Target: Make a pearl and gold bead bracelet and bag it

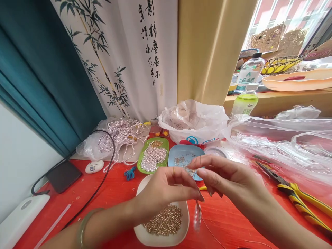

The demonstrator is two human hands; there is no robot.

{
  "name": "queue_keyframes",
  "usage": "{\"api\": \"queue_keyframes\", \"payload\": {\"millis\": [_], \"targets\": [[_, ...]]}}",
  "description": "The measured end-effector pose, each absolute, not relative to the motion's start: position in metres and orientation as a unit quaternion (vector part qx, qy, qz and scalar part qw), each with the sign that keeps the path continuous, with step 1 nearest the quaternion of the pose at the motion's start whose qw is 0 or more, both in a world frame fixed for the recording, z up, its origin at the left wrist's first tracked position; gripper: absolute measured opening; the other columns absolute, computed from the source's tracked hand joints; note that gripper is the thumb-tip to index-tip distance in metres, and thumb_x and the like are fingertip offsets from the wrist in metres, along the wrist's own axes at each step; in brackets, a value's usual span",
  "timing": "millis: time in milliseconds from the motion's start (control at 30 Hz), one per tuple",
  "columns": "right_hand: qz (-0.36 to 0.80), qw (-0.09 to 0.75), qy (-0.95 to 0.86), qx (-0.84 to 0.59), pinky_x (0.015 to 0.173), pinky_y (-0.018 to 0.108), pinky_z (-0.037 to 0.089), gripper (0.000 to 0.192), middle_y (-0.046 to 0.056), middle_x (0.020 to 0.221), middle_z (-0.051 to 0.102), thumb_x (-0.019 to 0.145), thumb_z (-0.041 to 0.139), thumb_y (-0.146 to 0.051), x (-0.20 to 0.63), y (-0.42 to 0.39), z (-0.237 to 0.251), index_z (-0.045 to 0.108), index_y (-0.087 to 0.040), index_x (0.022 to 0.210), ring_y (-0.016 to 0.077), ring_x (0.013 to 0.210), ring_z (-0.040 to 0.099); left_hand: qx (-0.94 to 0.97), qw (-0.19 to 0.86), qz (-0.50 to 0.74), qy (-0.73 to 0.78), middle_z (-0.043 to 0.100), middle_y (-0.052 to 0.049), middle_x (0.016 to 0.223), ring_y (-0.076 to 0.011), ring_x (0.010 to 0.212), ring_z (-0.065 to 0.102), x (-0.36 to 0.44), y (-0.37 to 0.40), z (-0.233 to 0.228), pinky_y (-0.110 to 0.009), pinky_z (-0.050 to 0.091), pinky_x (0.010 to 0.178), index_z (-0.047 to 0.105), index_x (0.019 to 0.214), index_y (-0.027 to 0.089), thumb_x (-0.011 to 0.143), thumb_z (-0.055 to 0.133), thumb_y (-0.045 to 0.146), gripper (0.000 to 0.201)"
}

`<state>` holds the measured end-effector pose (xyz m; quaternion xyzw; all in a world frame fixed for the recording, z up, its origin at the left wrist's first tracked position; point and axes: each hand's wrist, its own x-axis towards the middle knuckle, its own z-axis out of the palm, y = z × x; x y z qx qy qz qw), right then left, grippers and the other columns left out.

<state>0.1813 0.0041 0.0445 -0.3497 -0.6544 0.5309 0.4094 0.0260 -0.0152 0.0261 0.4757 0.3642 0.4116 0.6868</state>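
My left hand (168, 190) reaches over the cream dish (140, 228) of gold beads (166, 221). Its thumb and fingers are pinched together on a small beaded strand (197, 216), which hangs below the fingertips and is slightly blurred. A thin thread (211, 233) trails from near the strand toward the front of the table. My right hand (223, 174) hovers just right of the left, in front of the blue plate (172, 152). Its thumb and forefinger are bent close together; anything between them is too fine to make out. Small metallic pieces (181, 162) lie on the blue plate.
A green tray (140, 162) holds pearl beads and gold beads. Pearl strands (121, 133) spill from a plastic bag at the back left. Yellow-black pliers (293, 193) lie right. A white bag (202, 124), bottles (246, 100), a black cable (111, 162) and a phone (63, 176) surround the work.
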Motion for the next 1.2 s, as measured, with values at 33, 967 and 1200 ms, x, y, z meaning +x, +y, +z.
{"api": "queue_keyframes", "payload": {"millis": [33, 967, 1200], "targets": [[0.509, 0.405, -0.678, -0.343, 0.046, 0.021, 0.041, 0.009, 0.0, 0.065, 0.057, 0.074, 0.058, -0.027, 0.182, 0.005, 0.043, 0.061, -0.02, 0.069, 0.0109, 0.055, 0.052, 0.468, 0.686, 0.426, 0.359, 0.065, -0.001, 0.064, -0.0118, 0.064, 0.059, 0.025, -0.014, 0.027, -0.024, 0.044, 0.066, 0.061, 0.063, 0.014, 0.063, 0.067, 0.013, 0.006], [0.059, -0.109, -0.92, -0.372, 0.042, 0.025, 0.016, 0.023, 0.002, 0.052, 0.058, 0.061, 0.044, -0.001, 0.223, 0.034, 0.007, 0.057, -0.018, 0.052, 0.0144, 0.045, 0.049, 0.484, 0.618, 0.503, 0.362, 0.053, 0.004, 0.058, -0.0025, 0.04, 0.044, -0.007, -0.003, 0.059, -0.013, 0.039, 0.041, 0.053, 0.067, 0.015, 0.074, 0.057, 0.017, 0.008], [0.051, -0.118, -0.92, -0.371, 0.04, 0.026, 0.013, 0.021, 0.005, 0.051, 0.062, 0.064, 0.048, -0.008, 0.213, 0.034, 0.006, 0.062, -0.019, 0.052, 0.0168, 0.044, 0.053, 0.461, 0.655, 0.491, 0.344, 0.053, 0.005, 0.057, 0.0005, 0.035, 0.039, -0.009, -0.001, 0.058, -0.01, 0.036, 0.036, 0.053, 0.065, 0.014, 0.076, 0.056, 0.017, 0.011]]}}
